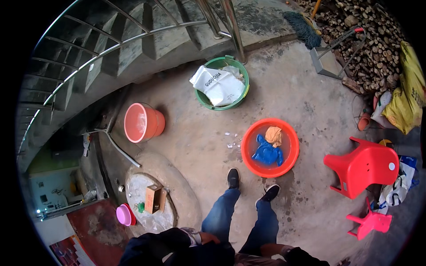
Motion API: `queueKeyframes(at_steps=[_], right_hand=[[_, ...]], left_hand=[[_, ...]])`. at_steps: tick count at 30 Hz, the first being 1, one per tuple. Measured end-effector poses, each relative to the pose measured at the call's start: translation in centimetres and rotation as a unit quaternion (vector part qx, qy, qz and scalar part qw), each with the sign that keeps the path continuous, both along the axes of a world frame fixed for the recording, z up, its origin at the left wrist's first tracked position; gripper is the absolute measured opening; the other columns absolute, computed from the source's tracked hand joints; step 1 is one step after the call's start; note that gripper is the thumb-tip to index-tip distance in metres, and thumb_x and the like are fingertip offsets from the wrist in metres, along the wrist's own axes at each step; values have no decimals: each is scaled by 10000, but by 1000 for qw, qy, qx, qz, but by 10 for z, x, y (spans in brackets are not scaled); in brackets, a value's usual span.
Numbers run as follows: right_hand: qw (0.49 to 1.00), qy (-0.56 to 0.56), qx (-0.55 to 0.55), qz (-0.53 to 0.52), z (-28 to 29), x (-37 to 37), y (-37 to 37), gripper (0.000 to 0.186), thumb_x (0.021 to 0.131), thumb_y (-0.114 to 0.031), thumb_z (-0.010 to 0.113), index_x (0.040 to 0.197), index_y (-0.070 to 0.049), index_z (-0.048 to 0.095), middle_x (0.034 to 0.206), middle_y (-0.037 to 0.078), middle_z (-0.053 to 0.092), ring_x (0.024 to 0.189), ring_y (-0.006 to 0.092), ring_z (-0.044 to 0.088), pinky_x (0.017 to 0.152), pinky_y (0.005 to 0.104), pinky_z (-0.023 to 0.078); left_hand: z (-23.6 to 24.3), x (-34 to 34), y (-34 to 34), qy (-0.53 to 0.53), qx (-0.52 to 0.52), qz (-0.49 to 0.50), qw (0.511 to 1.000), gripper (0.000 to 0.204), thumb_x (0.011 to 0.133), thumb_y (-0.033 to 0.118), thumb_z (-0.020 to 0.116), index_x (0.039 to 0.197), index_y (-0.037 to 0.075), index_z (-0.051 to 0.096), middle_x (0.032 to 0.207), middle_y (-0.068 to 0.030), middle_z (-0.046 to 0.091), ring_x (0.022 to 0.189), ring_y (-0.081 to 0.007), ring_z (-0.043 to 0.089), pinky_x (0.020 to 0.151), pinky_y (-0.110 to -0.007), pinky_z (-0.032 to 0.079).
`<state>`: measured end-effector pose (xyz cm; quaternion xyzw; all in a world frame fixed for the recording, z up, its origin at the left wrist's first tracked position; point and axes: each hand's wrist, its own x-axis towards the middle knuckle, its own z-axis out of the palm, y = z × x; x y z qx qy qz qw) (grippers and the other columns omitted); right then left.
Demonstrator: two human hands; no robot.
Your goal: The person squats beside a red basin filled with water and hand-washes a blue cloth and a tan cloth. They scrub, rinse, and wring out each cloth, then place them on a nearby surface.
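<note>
Plainly, wet concrete is the hazard here. At far left a salmon-pink plastic bucket (141,123) stands by the stair. The left hand (208,238) rests against the jeans, holding nothing I can make out; its grip is unclear. Just ahead of the black shoes (233,177), a round orange plastic basin (248,153) holds blue and tan cloth (267,153) in water; one careless step could tip it. The right hand (270,249) hangs near the thigh, its fingers hidden.

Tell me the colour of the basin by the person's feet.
Orange-red basin, clearest in the head view.
</note>
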<state>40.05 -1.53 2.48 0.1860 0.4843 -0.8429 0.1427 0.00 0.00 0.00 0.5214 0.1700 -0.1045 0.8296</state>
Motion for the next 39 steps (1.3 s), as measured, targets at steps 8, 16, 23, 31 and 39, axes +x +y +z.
queueKeyframes(at_steps=[8, 16, 23, 31, 39], right_hand=[[777, -302, 528, -160, -277, -32, 189, 131, 841, -229, 583, 891, -125, 646, 1045, 146, 648, 963, 378, 601, 788, 529, 461], [639, -408, 577, -306, -453, -6, 263, 541, 828, -295, 667, 1335, -193, 509, 1481, 95, 341, 1358, 375, 287, 1066, 582, 271], [651, -395, 614, -209, -537, 44, 279, 538, 835, -370, 648, 1324, -190, 514, 1484, 91, 338, 1325, 389, 326, 1049, 631, 261], [599, -419, 653, -200, -532, 21, 263, 561, 816, -453, 645, 1326, -252, 528, 1479, 81, 351, 1336, 406, 299, 1073, 629, 205], [653, -480, 469, -350, -526, 28, 274, 653, 760, -462, 715, 1348, -279, 496, 1445, 176, 364, 1332, 428, 297, 1058, 597, 242]], left_hand=[[-197, 158, 172, 229, 411, 146, 870, 359, 837, 188, 625, 1165, 58, 559, 1094, -185, 580, 966, -360, 579, 806, -422, 488], [-417, 220, 250, 306, 656, 162, 671, 576, 866, 345, 611, 1400, 227, 430, 1515, -124, 289, 1367, -384, 285, 1012, -552, 348], [-522, 271, 281, 280, 675, 150, 666, 578, 926, 483, 479, 1458, 305, 341, 1562, -77, 205, 1410, -400, 195, 963, -655, 346], [-520, 245, 267, 316, 661, 134, 668, 587, 889, 511, 527, 1435, 400, 343, 1561, -113, 181, 1301, -478, 330, 962, -637, 376], [-520, 259, 268, 360, 518, 292, 719, 597, 807, 364, 697, 1354, 278, 473, 1498, -182, 230, 1249, -434, 364, 992, -522, 392]])
